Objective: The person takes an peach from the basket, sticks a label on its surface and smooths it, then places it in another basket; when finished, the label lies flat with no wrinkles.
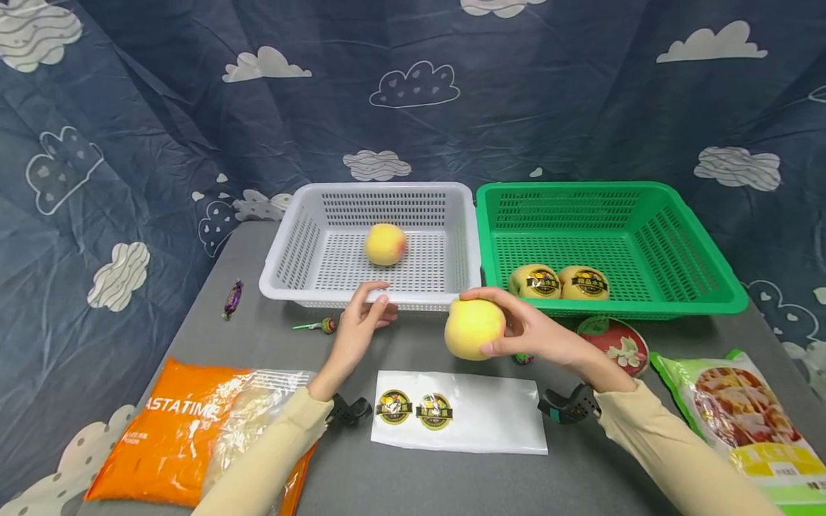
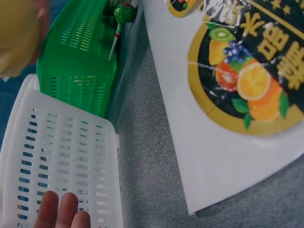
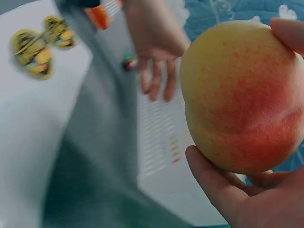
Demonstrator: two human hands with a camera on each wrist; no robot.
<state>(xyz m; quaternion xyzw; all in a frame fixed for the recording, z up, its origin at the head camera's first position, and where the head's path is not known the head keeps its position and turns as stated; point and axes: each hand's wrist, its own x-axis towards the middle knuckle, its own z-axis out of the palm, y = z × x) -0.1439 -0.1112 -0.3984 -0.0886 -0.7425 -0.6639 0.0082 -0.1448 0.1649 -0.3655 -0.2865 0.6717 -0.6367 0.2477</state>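
My right hand [image 1: 538,328] holds a yellow peach [image 1: 473,328] in front of the gap between the two baskets. A red blush covers part of that peach in the right wrist view. At the front rim of the white basket [image 1: 310,294], my left hand [image 1: 358,322] has loosely bent fingers and holds nothing; whether it touches the rim I cannot tell. Another peach [image 1: 384,244] lies inside the white basket. Two peaches with black-and-gold fruit labels sit in the green basket [image 1: 677,307]. Below my hands lies a white sheet [image 1: 493,412] bearing two such labels [image 1: 394,407].
An orange bag [image 1: 183,430] lies at front left, a green food bag [image 1: 742,423] at front right. A lollipop [image 1: 328,325] and a purple-wrapped candy [image 1: 233,299] are on the grey table. A round red item [image 1: 616,344] sits before the green basket. Behind hangs a cloud-patterned curtain [image 1: 413,136].
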